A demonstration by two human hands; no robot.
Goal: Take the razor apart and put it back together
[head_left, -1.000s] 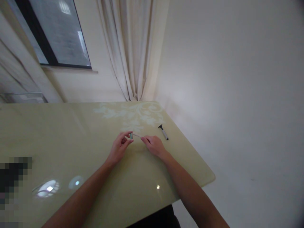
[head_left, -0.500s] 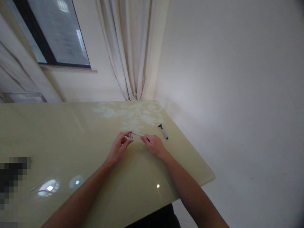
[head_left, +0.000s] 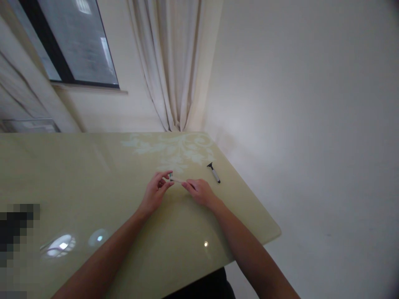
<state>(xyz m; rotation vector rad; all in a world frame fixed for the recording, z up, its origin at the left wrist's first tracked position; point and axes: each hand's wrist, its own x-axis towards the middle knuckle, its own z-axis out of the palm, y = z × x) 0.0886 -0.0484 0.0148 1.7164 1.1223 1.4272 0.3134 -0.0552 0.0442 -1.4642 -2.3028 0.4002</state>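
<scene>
Between thumb and fingertips, my left hand [head_left: 156,190] holds a small razor head [head_left: 171,176] above the tabletop. A thin pale stick [head_left: 177,180] reaches from my right hand [head_left: 197,190] to the razor head, its tip at the head's face. My right fingers are closed round the stick's other end. Too small to tell is what kind of tip the stick has. A razor handle [head_left: 215,173], grey with black ends, lies on the table to the right of my right hand.
The glossy pale green table [head_left: 93,178] has a white leaf pattern near its far edge. A wall [head_left: 296,124] runs along its right side. Curtains [head_left: 177,62] and a window [head_left: 77,41] are beyond. A pixelated dark patch is at the left.
The stick's tip has moved down along the razor head, from its upper end to its lower part. My right hand has shifted slightly down and left. The razor handle has not moved.
</scene>
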